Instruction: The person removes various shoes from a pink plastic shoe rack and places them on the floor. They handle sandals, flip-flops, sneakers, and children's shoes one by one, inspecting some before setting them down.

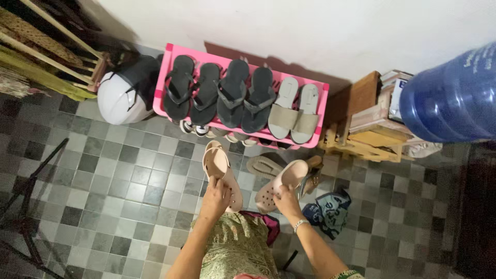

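Just above the patterned green lap at the bottom edge of the view, I have my left hand [216, 197] clamped on the heel end of a pale pink sandal [221, 173], toe pointing away toward the rack. My right hand [285, 198] is clamped the same way on the matching clog-style sandal [281, 183], which tilts out to the right, its perforated sole half turned up. A beaded bracelet [300, 223] sits on that wrist. Both sandals hang over the grey tiled floor [119, 175], not resting on it.

To handle this pair well, I judge I should grip firm at the heels, bring the right sandal level so both soles face the same way, and keep the toes clear of the loose tan slipper [266, 165] lying just beyond them, and of the blue cloth [328, 209] crumpled to the right.

Farther off, the pink shoe rack [165, 72] stands against the wall. Its top shelf is full from edge to edge: four dark flip-flops [219, 93] and a beige pair [294, 111] at the right end. A white helmet [121, 93] sits off its left corner, wooden crates [361, 137] and a blue water jug [454, 98] off its right.
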